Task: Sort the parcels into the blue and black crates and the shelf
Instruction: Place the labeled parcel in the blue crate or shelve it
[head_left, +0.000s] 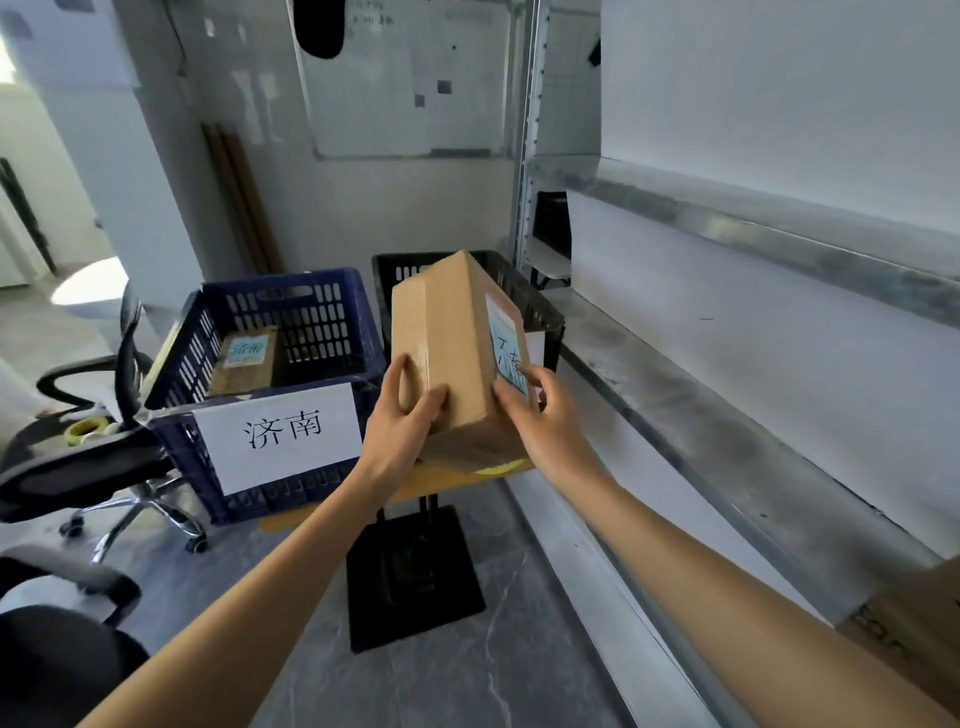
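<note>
Fingers (434, 402) around tilted parcel (457, 348)

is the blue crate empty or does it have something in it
Not empty: the blue crate holds one cardboard parcel with a light blue label.

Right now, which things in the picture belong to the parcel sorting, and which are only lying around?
Belong to the job:
held parcel, gripped by left hand and right hand
blue crate, with a parcel inside
black crate
shelf

Just lying about:
office chair
tape roll
whiteboard
</note>
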